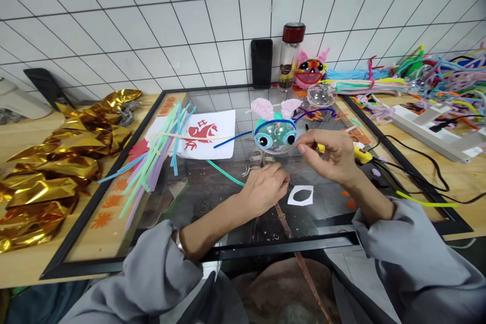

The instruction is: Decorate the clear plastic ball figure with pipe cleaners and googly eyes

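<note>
My left hand [268,185] rests low over the glass tabletop with its fingers curled together; whatever they hold, if anything, is hidden. Raised to its right, my right hand [328,154] is closed in a pinch, and I cannot make out anything between thumb and fingers. Just beyond both hands stands a transparent ball animal head [276,135] with pink pipe-cleaner ears, a green and blue band and two big googly eyes. A small white paper square [292,201] with a dark oval in it lies beside my left hand. A yellow-handled tool [362,155] with a cable is partly behind my right hand.
Left lie a pipe-cleaner bundle [154,154], white paper with a red cutout [224,134] and gold foil [49,177]. At the back stand a phone [261,64], a glass bottle [289,55] and a pink animal head [308,75]. Cables [413,174] and a power strip [425,131] lie right.
</note>
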Tool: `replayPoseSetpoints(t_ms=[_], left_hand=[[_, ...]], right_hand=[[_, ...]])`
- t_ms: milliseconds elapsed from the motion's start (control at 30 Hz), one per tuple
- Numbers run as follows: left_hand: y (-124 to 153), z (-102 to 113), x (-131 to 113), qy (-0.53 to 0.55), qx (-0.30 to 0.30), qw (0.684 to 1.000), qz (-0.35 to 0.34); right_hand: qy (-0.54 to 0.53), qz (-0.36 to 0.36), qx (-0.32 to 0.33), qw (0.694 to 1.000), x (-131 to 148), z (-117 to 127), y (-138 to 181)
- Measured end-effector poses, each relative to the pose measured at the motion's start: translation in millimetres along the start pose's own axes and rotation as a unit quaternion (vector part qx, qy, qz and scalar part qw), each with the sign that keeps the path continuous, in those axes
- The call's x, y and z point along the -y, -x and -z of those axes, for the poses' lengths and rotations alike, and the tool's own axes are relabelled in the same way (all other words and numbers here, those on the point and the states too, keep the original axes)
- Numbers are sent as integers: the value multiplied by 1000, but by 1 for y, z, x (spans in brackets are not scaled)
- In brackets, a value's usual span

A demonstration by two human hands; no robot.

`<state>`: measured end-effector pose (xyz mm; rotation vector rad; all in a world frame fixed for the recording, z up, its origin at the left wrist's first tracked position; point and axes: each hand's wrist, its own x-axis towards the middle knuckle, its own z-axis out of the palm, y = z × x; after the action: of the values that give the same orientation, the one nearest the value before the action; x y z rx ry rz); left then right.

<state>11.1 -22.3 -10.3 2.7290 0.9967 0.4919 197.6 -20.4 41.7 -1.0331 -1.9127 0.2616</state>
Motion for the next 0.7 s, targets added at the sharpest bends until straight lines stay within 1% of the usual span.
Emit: replayPoseSetpoints(t_ms=[33,100,200,267,333,400,600,700], left_hand=[[1,1,1,20,-29,999,-3],[3,4,3,71,-109,991,-15],[6,9,6,126,-235,963,-32],[7,12,6,129,-283,950,-34],[7,13,6,121,-302,945,-33],[7,13,6,116,-307,944,-35],[7,12,4,108,-302,947,-37],[8,12,5,84,-296,951,-30]], right_hand=[[-8,12,28,1000,2,0,1],[-23,27,73,997,5,1,4],[-24,26,133,991,6,2,7],[-7,16,174,985,6,1,9],[8,9,205,979,5,-1,10],[11,3,212,977,5,-3,11],[-8,28,184,982,3,-10,14],[-10,37,168,985,4,-12,15]])
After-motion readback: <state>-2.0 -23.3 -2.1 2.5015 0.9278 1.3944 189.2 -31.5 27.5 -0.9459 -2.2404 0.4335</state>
